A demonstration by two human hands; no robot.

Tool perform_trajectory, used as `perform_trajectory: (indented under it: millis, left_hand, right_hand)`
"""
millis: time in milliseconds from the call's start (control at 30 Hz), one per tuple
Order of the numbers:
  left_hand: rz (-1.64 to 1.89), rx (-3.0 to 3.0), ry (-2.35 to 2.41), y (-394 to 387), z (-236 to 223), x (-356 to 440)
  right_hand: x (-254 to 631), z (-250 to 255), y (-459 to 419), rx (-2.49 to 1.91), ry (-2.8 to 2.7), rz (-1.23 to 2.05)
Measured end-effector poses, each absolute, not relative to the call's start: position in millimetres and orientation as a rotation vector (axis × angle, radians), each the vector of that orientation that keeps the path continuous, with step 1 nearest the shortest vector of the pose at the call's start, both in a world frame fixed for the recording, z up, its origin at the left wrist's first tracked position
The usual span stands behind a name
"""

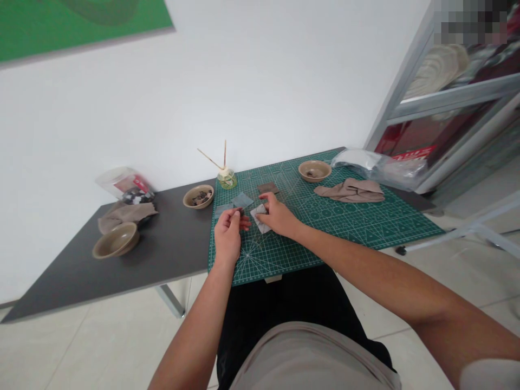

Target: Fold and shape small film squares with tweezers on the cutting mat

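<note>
Over the green cutting mat (333, 216), my left hand (228, 235) is closed, with thumb and fingertips pinching a small dark piece (239, 209). My right hand (280, 216) is just beside it, its thumb lying over a light grey square piece (257, 213) and its index finger bent around the far side. Part of that square is hidden by the fingers. Beyond my hands, a blue-grey square (242, 200) and a brown square (267, 187) lie flat on the mat. Another grey piece (222, 209) is partly covered by my left hand.
A bowl of dark and tan bits (198, 196) stands left of the mat, near a reed diffuser (226, 178). Another bowl (314, 171), a brown cloth (351, 190) and a plastic bag (377, 165) are at right. Far left are a tilted bowl (116, 241) and a cloth (125, 215).
</note>
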State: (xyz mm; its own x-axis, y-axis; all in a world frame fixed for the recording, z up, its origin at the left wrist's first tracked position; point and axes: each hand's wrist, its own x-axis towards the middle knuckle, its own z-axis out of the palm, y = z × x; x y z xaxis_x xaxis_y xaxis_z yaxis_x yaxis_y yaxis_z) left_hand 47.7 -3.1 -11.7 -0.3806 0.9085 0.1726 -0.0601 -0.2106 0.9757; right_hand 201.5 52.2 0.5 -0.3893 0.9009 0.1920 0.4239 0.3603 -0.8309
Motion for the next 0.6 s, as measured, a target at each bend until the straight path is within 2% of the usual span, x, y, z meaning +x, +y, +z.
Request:
perform_trajectory:
  millis: [167,333,600]
  left_hand:
    - [1.689,1.010,1.314,-3,-11,48]
    - [1.628,1.036,1.279,-3,-9,50]
    - [1.646,1.142,1.311,-3,-8,50]
  right_hand:
    - [195,-11,60,-1.038,-2.101,0.758]
    - [202,-15,60,-0.931,-2.080,0.419]
    - [208,-16,49,-1.059,-2.214,0.318]
